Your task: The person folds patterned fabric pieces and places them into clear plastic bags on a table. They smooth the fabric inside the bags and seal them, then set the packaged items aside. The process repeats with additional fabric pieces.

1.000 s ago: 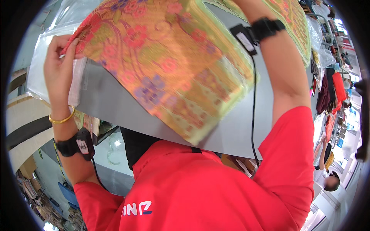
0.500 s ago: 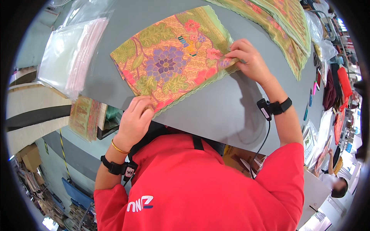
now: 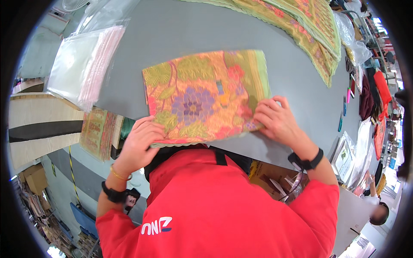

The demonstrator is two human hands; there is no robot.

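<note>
A folded floral cloth (image 3: 193, 99), patterned in orange, green and purple with a pale green scalloped border, spans the space between my hands near the table's front edge. My left hand (image 3: 144, 139) grips its near left corner, fingers on top. At the near right corner, my right hand (image 3: 277, 120) is closed on the cloth, the fingers curled over the green border. Both thumbs are largely hidden. The cloth's printed surface is slightly smeared by motion. A wrist strap with a small device sits on each of my forearms.
A stack of clear plastic bags (image 3: 79, 64) lies at the table's left. More green patterned cloth (image 3: 301, 30) is spread at the far right. Pens and a small cutter (image 3: 340, 121) lie along the right side, near dark and red fabric (image 3: 382, 90). Folded cloths (image 3: 98, 131) sit left, below table height.
Both hands have drawn the cloth toward me and turned it, so its near edge now lies more level along the table's front edge. My right hand has come down and nearer.
</note>
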